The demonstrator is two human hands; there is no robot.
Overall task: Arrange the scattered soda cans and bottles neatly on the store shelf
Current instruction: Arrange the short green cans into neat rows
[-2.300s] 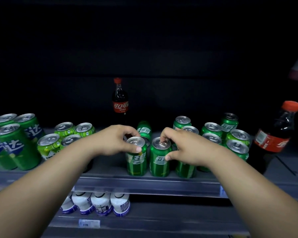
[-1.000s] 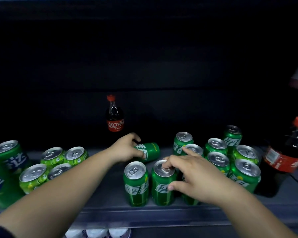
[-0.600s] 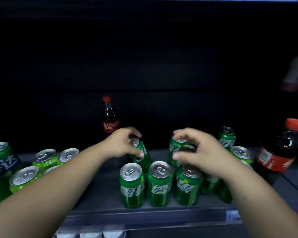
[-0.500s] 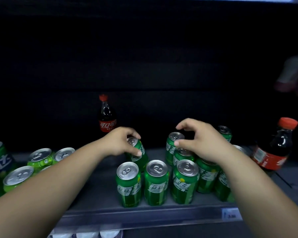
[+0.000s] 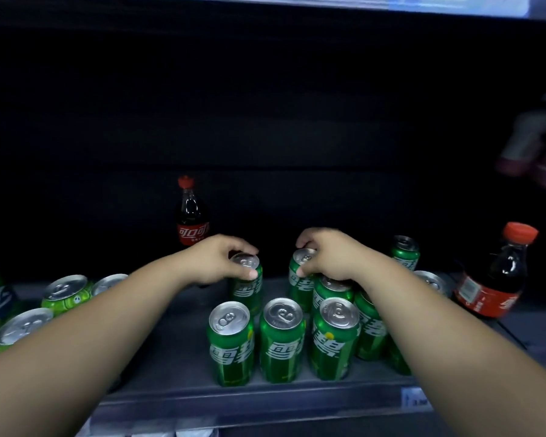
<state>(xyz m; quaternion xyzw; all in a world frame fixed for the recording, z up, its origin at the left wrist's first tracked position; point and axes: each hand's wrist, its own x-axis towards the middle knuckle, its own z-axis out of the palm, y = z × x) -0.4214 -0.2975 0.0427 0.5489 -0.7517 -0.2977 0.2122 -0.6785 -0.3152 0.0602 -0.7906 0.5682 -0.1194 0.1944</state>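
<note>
Left can (image 5: pixel 248 287) righted, left grip (image 5: pixel 215 260) holding | right grip (image 5: pixel 334 257) holds right can (image 5: pixel 298 288) | dark shelf (image 5: pixel 177 342)

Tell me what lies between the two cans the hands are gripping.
Head view: only bare shelf lies between the left can, in the left hand, and the right can, in the right hand.

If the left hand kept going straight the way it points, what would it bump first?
Probably the right hand on its green can, though depth is unclear; the left hand grips its own can.
</note>
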